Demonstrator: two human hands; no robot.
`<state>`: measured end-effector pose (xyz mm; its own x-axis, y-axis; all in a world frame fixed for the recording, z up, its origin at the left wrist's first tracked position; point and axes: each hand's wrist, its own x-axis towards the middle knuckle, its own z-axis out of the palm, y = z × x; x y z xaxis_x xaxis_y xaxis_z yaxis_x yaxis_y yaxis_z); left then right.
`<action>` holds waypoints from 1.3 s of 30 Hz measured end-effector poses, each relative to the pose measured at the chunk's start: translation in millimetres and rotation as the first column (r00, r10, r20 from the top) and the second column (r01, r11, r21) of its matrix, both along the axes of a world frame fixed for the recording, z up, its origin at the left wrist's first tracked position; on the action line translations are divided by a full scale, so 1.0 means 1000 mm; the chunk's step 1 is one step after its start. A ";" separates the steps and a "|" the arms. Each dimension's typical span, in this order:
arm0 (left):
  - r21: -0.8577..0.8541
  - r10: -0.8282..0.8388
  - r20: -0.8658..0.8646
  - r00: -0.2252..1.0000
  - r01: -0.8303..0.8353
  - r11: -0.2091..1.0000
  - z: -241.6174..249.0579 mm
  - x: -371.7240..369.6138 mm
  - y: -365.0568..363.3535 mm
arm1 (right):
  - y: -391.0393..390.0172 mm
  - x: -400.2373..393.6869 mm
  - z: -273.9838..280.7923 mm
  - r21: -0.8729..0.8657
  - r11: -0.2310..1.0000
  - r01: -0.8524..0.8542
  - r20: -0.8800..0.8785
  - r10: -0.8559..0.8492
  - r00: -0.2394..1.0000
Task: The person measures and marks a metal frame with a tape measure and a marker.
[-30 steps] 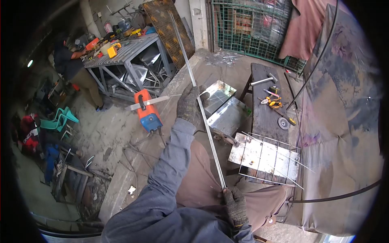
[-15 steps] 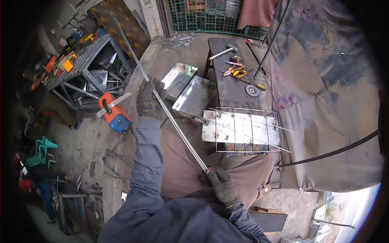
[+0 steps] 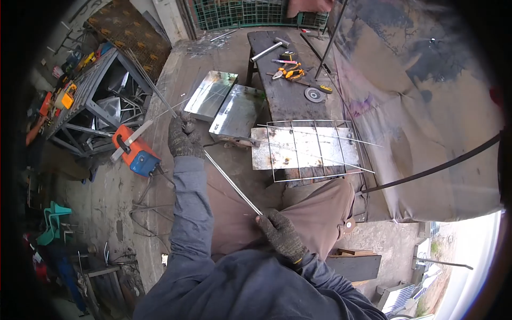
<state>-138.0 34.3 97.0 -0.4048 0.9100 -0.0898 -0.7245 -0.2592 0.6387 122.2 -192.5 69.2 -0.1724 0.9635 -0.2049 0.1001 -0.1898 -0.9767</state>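
Observation:
Several thin metal rods [image 3: 233,184] run slantwise across my lap, from the upper left down to my right hand. My left hand [image 3: 185,140], in a dark knitted glove, is closed around them partway along. The rods' far length reaches past it toward the metal-framed table. My right hand [image 3: 282,236], gloved the same way, grips their near ends above my thigh. Ahead of my knees, a welded rod grid [image 3: 320,154] lies on a stained metal sheet [image 3: 290,151], with loose thin rods across it.
Two shiny sheet-metal boxes [image 3: 213,95] sit on the floor ahead. A dark bench [image 3: 266,58] carries a hammer [image 3: 269,49], pliers [image 3: 288,72] and a grinding disc [image 3: 314,95]. An orange-blue machine [image 3: 136,152] with cables stands left. A metal-framed table [image 3: 96,101] and another person are farther left.
My view has shifted, so the surroundings sit higher and farther left. My left hand has turned on the rods, and their far ends have swung lower. Both hands still hold them.

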 end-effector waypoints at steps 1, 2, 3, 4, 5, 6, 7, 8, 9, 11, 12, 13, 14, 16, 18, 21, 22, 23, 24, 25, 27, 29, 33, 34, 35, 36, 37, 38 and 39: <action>-0.038 0.027 0.027 0.999 -0.025 0.999 0.001 0.009 -0.004 | 0.003 0.003 0.000 -0.048 0.999 -0.019 0.087 0.023 0.996; -0.077 0.053 0.047 0.997 -0.050 0.996 0.000 0.015 -0.008 | 0.005 0.005 0.000 -0.102 0.994 -0.033 0.165 0.049 0.985; -0.082 0.039 0.045 0.998 -0.036 0.996 -0.010 0.017 -0.010 | 0.005 0.007 -0.002 -0.104 0.994 0.018 0.159 -0.002 0.987; -0.085 0.027 0.039 0.999 -0.023 0.996 -0.021 0.017 -0.012 | 0.004 0.009 -0.004 -0.136 0.991 0.001 0.126 0.017 0.992; -0.087 -0.006 0.035 0.999 0.009 0.996 -0.026 0.018 -0.015 | 0.003 0.011 -0.007 -0.165 0.986 -0.020 0.088 0.035 0.995; -0.090 -0.038 0.030 0.999 0.040 0.995 -0.031 0.018 -0.017 | -0.001 0.012 -0.011 -0.166 0.986 0.028 0.076 -0.015 0.997; -0.092 -0.085 0.017 0.996 0.086 0.992 -0.035 0.017 -0.017 | -0.006 0.012 -0.015 -0.081 0.995 0.051 0.033 -0.048 0.998; -0.095 -0.105 0.013 0.994 0.106 0.990 -0.037 0.017 -0.018 | -0.011 0.013 -0.020 0.004 0.997 0.072 -0.008 -0.072 0.997; -0.098 -0.115 0.012 0.993 0.115 0.988 -0.040 0.017 -0.018 | -0.012 0.016 -0.024 0.002 0.995 0.102 -0.018 -0.102 0.995; -0.117 -0.139 -0.028 0.990 0.135 0.984 -0.039 0.024 -0.021 | -0.012 0.025 -0.030 0.241 0.970 -0.026 0.205 -0.025 0.978; -0.136 -0.135 -0.058 0.989 0.126 0.983 -0.040 0.027 -0.024 | -0.013 0.028 -0.031 0.240 0.970 -0.029 0.204 -0.021 0.979; -0.139 -0.117 -0.060 0.991 0.108 0.984 -0.042 0.029 -0.026 | -0.016 0.030 -0.032 0.202 0.979 -0.035 0.240 -0.015 0.971; -0.140 -0.219 -0.152 0.964 0.199 0.970 -0.044 0.029 -0.026 | -0.018 0.031 -0.032 0.165 0.985 -0.058 0.277 0.010 0.961; -0.281 -0.156 -0.357 0.921 0.053 0.958 -0.016 0.059 -0.045 | -0.018 0.032 -0.027 0.230 0.969 -0.086 0.265 0.023 0.964; -0.225 -0.398 -0.273 0.876 0.344 0.911 -0.032 0.058 -0.045 | -0.016 0.033 -0.029 0.294 0.948 -0.121 0.255 0.044 0.966; -0.253 -0.483 -0.275 0.831 0.423 0.870 -0.039 0.102 -0.073 | -0.005 0.025 -0.038 0.476 0.871 -0.126 0.264 -0.005 0.965; -0.331 -0.501 -0.218 0.838 0.420 0.845 -0.035 0.118 -0.088 | -0.001 0.019 -0.035 0.391 0.920 -0.020 0.206 -0.066 0.976; -0.345 -0.524 -0.277 0.806 0.425 0.837 -0.051 0.126 -0.097 | 0.003 0.014 -0.033 0.292 0.953 0.086 0.161 -0.138 0.977; -0.287 -0.539 -0.265 0.800 0.468 0.836 -0.057 0.131 -0.105 | 0.009 0.011 -0.027 0.294 0.954 0.052 0.168 -0.105 0.980; -0.318 -0.537 -0.222 0.814 0.460 0.829 -0.049 0.137 -0.115 | 0.016 0.008 -0.018 0.289 0.952 0.100 0.116 -0.138 0.984; -0.338 -0.538 -0.252 0.804 0.447 0.828 -0.031 0.137 -0.124 | 0.022 -0.005 -0.016 0.185 0.957 0.226 -0.114 -0.207 0.972; -0.370 -0.558 -0.266 0.786 0.451 0.812 -0.021 0.132 -0.123 | 0.024 -0.016 -0.007 0.058 0.974 0.217 -0.188 -0.203 0.961; -0.248 -0.466 -0.453 0.760 0.395 0.885 -0.032 0.107 -0.095 | 0.040 -0.033 0.042 -0.288 0.956 0.058 -0.358 -0.163 0.919; -0.238 -0.470 -0.321 0.822 0.410 0.880 -0.031 0.095 -0.082 | 0.045 -0.036 0.043 -0.287 0.956 0.059 -0.358 -0.164 0.919; -0.228 -0.469 -0.181 0.865 0.427 0.875 -0.030 0.084 -0.068 | 0.049 -0.036 0.044 -0.264 0.964 0.016 -0.316 -0.103 0.943; -0.282 -0.476 -0.177 0.862 0.419 0.863 -0.032 0.067 -0.049 | 0.051 -0.035 0.044 -0.244 0.969 -0.026 -0.273 -0.043 0.961; -0.325 -0.497 -0.193 0.846 0.423 0.846 -0.014 0.052 -0.034 | 0.054 -0.026 0.044 -0.308 0.946 -0.100 -0.268 0.014 0.963; -0.313 -0.503 -0.204 0.840 0.431 0.847 -0.016 0.034 -0.014 | 0.055 -0.014 0.037 -0.311 0.946 -0.094 -0.264 0.009 0.964; -0.300 -0.507 -0.213 0.835 0.438 0.848 -0.022 0.017 0.010 | 0.054 0.001 0.026 -0.137 0.984 -0.113 -0.089 0.101 0.991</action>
